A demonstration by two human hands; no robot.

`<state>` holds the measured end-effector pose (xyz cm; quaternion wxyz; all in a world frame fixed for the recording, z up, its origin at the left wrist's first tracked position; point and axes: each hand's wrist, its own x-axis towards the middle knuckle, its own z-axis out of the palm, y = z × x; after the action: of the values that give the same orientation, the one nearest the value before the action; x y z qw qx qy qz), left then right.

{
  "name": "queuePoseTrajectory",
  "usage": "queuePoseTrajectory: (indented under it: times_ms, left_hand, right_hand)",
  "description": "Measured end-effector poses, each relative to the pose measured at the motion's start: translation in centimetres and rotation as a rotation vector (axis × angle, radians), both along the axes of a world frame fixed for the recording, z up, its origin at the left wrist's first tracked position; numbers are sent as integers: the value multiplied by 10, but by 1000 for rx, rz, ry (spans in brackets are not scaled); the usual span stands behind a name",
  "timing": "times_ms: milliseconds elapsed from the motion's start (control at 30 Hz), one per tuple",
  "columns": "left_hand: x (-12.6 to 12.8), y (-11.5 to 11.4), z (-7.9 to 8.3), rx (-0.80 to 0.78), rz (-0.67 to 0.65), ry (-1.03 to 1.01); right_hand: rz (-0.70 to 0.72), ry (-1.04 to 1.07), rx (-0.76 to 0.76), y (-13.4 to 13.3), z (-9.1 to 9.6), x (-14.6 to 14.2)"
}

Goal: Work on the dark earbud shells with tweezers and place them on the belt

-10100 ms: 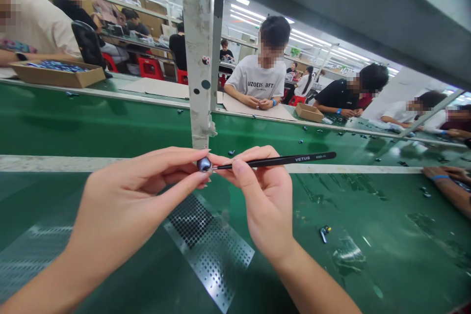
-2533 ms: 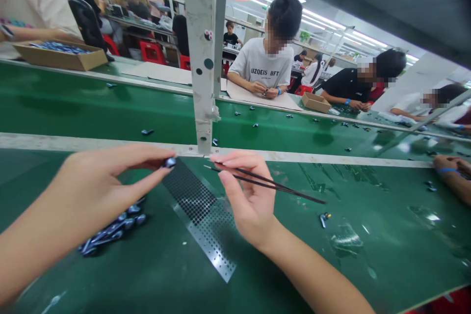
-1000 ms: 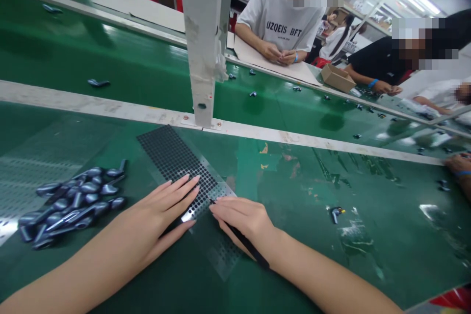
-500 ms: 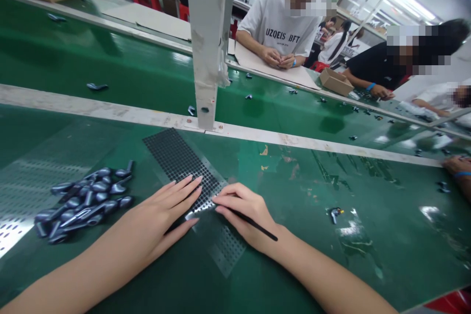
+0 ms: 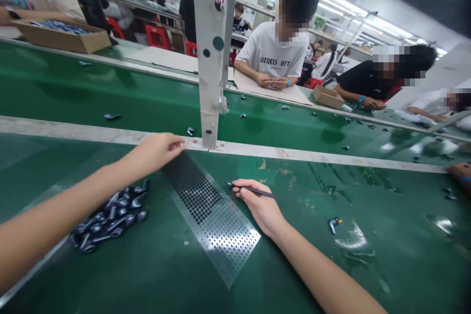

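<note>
My left hand (image 5: 160,151) is closed, its fingertips pinched on the far end of a clear sheet with rows of small black dots (image 5: 195,189). The sheet lies slantwise on the green tabletop, its near part bare of the black dots and shiny. In my right hand (image 5: 259,203) is a slim black pair of tweezers (image 5: 257,191), held like a pen with the pointed tip over the sheet's right edge. A pile of dark blue earbuds (image 5: 110,221) lies left of the sheet, partly behind my left forearm.
A single earbud (image 5: 334,225) with a yellow bit lies to the right. Beyond the white rail (image 5: 294,154), a green belt (image 5: 158,103) carries scattered earbuds. A white post (image 5: 211,68) rises from the rail. Co-workers sit opposite, near cardboard boxes (image 5: 327,97).
My left hand has left the middle of the sheet for its far end, and its fingers have closed. My right hand has lifted the tweezers off the sheet's near part. The view has tilted up.
</note>
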<state>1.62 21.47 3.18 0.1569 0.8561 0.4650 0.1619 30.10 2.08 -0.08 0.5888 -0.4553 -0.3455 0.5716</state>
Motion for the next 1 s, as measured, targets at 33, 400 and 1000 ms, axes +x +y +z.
queuePoseTrajectory:
  times_ms: [33,400,1000]
  left_hand:
    - [3,22,2,3,43,2]
    - [57,87,12,-115,233,-80]
    - [7,-22,111,-298,299,-1176]
  right_hand:
    - [-4,29,-16,1,0,1]
    - [-2,282,-113,6,2,7]
    - [-25,289,165,42,82,-11]
